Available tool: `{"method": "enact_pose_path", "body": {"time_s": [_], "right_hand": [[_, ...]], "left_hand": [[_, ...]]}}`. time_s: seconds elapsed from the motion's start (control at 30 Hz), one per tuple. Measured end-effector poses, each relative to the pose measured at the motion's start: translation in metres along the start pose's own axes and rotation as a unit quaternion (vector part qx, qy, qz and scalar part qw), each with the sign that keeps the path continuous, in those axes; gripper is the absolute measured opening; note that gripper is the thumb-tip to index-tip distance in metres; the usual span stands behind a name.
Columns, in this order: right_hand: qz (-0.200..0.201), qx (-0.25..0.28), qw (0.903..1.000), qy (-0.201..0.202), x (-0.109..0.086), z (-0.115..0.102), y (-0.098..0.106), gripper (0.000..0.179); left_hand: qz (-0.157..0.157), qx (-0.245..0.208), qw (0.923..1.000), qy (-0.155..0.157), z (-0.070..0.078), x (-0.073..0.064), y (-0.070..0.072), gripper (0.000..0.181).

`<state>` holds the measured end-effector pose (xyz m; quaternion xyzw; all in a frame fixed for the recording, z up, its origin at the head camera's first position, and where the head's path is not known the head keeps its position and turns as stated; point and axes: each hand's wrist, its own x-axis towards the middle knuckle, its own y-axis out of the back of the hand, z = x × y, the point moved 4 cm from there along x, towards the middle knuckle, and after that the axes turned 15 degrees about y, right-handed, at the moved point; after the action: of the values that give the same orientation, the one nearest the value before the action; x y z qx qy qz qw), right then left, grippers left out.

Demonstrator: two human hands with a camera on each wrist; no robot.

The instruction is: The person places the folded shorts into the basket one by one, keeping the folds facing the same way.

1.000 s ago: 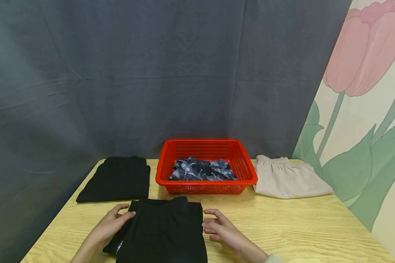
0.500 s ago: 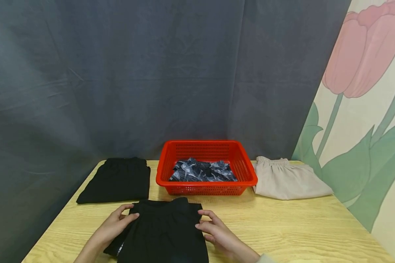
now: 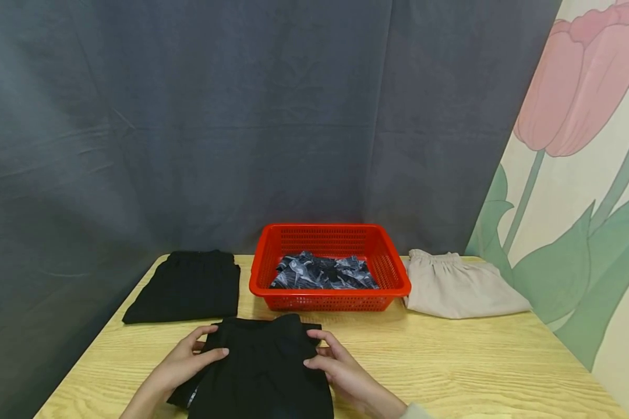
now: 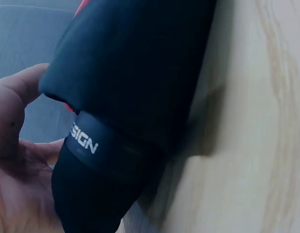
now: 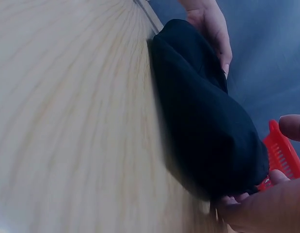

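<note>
Folded black pants (image 3: 262, 372) with a gathered waist lie at the table's near edge, partly cut off by the head view's bottom. A black band with white lettering (image 4: 84, 140) shows on their left side. My left hand (image 3: 175, 366) holds that side, thumb over the top and fingers by the edge. On the opposite side, my right hand (image 3: 346, 372) has its fingers curled at the edge. In the right wrist view those fingers (image 5: 237, 198) tuck against the cloth's underside, while the thumb (image 5: 291, 127) stands apart from it. Some fingertips are hidden.
A red perforated basket (image 3: 329, 301) stands at the back centre, with a crumpled black-and-grey patterned cloth (image 3: 322, 272) inside. Another folded black garment (image 3: 186, 288) lies back left. A folded beige garment (image 3: 461, 285) lies right of the basket. A grey curtain (image 3: 230, 128) hangs behind.
Both hands have moved inward over the side edges of the black pants, the right hand further leftward. The pants, basket and other garments look nearly unmoved.
</note>
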<state>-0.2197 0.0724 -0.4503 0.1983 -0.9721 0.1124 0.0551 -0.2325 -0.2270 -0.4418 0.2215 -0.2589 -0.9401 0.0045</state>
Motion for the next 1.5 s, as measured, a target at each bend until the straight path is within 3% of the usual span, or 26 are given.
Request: {"method": "enact_pose_path", "body": {"time_s": [0.17,0.53,0.8,1.2,1.5], "right_hand": [[0.001,-0.004,1.0000,0.001,0.0008,-0.0002,-0.0014,0.059],[0.006,-0.020,0.9997,-0.015,0.0005,0.0014,-0.0022,0.058],[0.009,-0.018,0.9998,-0.001,0.0032,-0.0005,-0.0031,0.057],[0.036,-0.026,0.9989,0.012,0.0062,-0.0008,-0.0058,0.054],[0.035,-0.026,0.9991,0.001,0.0076,0.0020,-0.0069,0.055]], "left_hand": [[-0.010,0.001,0.9999,-0.004,0.0012,-0.0011,-0.0012,0.076],[-0.029,-0.008,0.9984,-0.048,0.0017,-0.0045,-0.0017,0.081],[-0.037,-0.007,0.9971,-0.066,0.0072,-0.0072,0.0001,0.078],[-0.047,-0.046,0.9957,-0.066,0.0071,-0.0090,-0.0019,0.076],[-0.040,-0.069,0.9960,-0.040,0.0062,-0.0051,-0.0022,0.073]]}}
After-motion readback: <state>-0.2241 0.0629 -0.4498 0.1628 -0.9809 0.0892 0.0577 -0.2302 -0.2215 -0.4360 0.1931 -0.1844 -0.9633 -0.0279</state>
